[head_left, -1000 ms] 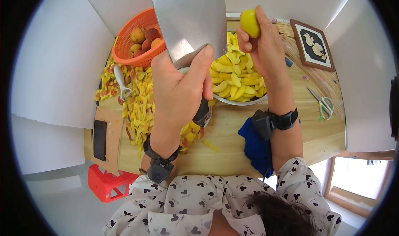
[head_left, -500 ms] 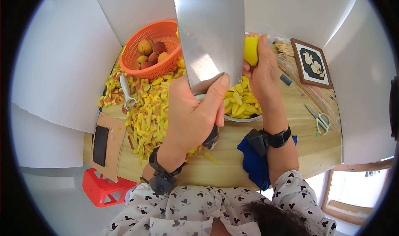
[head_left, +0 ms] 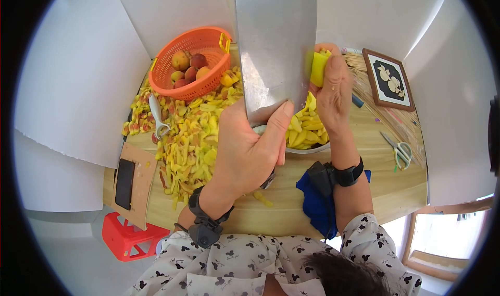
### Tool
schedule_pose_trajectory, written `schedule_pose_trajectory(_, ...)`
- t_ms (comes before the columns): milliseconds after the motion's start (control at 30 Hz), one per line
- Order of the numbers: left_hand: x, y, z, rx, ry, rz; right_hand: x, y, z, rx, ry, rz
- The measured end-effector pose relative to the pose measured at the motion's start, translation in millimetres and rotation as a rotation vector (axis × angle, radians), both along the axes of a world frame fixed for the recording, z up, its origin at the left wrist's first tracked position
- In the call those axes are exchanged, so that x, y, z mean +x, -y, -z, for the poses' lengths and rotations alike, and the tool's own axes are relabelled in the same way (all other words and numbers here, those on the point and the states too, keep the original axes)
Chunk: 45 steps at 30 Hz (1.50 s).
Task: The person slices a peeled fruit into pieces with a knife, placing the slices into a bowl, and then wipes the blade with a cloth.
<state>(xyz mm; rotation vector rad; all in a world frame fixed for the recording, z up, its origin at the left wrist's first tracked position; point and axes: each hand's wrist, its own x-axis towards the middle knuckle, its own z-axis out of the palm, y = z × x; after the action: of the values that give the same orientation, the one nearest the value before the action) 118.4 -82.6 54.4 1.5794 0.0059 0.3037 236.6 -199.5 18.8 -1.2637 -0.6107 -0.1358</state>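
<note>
A broad cleaver (head_left: 276,46) stands nearly upright in front of me, its handle wrapped by my left hand (head_left: 245,150) with the thumb pressed on the base of the blade. To the right of the blade, my right hand (head_left: 335,90) grips a peeled yellow peach (head_left: 320,68), the fingers behind it and the thumb on its near side. The blade's right edge overlaps the peach in this view. Below them sits a metal bowl (head_left: 311,150) filled with yellow peach slices (head_left: 306,132), partly hidden by my left hand and the blade.
Peach peelings (head_left: 190,145) lie heaped at left beside a white peeler (head_left: 157,113). Behind stands an orange basket (head_left: 172,90) of unpeeled peaches. A phone (head_left: 125,184) rests on cardboard at left. Scissors (head_left: 401,152), thin sticks (head_left: 385,106), a framed picture (head_left: 390,79) and blue cloth (head_left: 315,207) lie at right.
The cleaver and my left hand have shifted right, toward the peach. My right hand has turned and tilted the peach slightly while keeping hold of it.
</note>
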Motion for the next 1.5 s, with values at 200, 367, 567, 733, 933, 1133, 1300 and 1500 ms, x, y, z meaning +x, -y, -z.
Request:
schedule_pose_trajectory(200, -3.6, -4.9, -5.2, -0.034, -0.044, 0.068, 10.5, 14.3, 3.4, -0.143, 0.184, 0.032)
schedule_pose_trajectory(367, -0.1, -3.9, -4.2, -0.072, -0.059, 0.064, 5.8, 8.1, 4.4, -0.152, 0.122, -0.005)
schedule_pose_trajectory(567, 4.7, 5.1, 1.4, -0.098, -0.029, -0.001, -10.2, -7.9, -1.9, -0.051, -0.054, 0.001)
schedule_pose_trajectory(733, 13.4, 15.1, 15.5, -0.125, 0.042, -0.068, -0.4, -12.1, 7.2, -0.155, 0.110, 0.172)
schedule_pose_trajectory(933, 19.9, 21.5, 23.7, -0.209, 0.110, -0.111, 0.2, -16.1, 10.1, -0.158, 0.113, 0.247)
schedule_pose_trajectory(1133, 21.1, 8.0, 19.9, -0.150, 0.052, -0.015, 5.0, -12.0, 12.7, -0.224, 0.066, 0.263)
schedule_pose_trajectory(1300, 24.6, 14.6, 27.2, -0.137, 0.090, -0.068, 5.3, -16.2, 17.8, -0.217, 0.123, 0.366)
schedule_pose_trajectory(1500, 27.3, 26.7, 35.4, -0.145, 0.148, -0.165, 6.3, -20.3, 23.0, -0.244, 0.209, 0.518)
